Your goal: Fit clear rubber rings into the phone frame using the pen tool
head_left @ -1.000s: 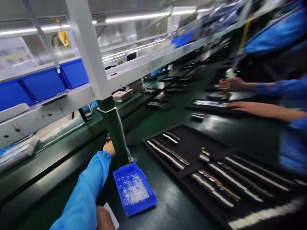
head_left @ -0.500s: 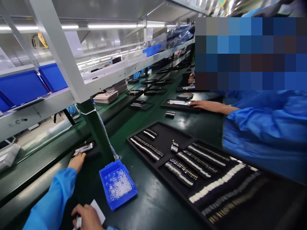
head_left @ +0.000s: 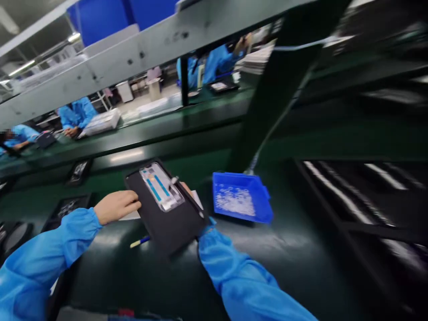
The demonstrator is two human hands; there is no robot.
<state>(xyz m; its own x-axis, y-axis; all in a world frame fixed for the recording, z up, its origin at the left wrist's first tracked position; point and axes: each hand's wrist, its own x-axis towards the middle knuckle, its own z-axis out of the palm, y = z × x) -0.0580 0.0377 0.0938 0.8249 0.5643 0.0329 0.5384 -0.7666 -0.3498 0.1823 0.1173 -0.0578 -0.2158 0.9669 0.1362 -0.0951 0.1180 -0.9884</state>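
Observation:
A black tray (head_left: 167, 227) holds a phone-shaped part (head_left: 161, 187) with two blue strips. At the tray's left edge, my left hand (head_left: 117, 206) has its fingers closed on the rim. My right hand (head_left: 187, 188) is at the opposite edge, largely hidden by the tray. Beside that hand, a dark pen-like stick (head_left: 190, 200) with pale ends crosses the tray's edge; the hand appears closed around it. A piece of white paper (head_left: 197, 199) shows behind the right hand. On the bench below the left hand lies a blue and yellow pen (head_left: 139, 242).
A blue bin (head_left: 242, 217) of small clear pieces stands right of the tray, by a slanting green post (head_left: 264, 102). A large black parts tray (head_left: 337, 223) is farther right, blurred. More black trays (head_left: 80, 171) lie left. Co-workers in blue (head_left: 75, 113) sit across the bench.
The view has swung left. My left hand has brought the small black tray closer, and my right hand has moved up to its right edge. The neighbouring person at right is out of view.

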